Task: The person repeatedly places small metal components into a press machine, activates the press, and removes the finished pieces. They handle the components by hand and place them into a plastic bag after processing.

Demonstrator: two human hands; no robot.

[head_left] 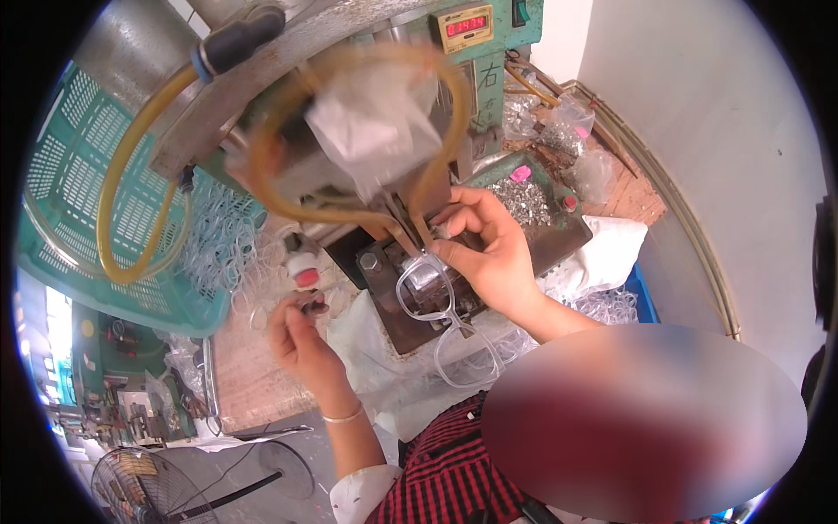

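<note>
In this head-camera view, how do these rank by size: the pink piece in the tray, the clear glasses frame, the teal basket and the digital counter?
1. Teal basket
2. Clear glasses frame
3. Digital counter
4. Pink piece

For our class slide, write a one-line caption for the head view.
Right hand beside a clear glasses frame at a green machine; left hand near a teal basket.

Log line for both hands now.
right hand: at clear eyeglass frame | left hand: apart from frame, grasp unclear | metal parts: heaped nearby
</note>
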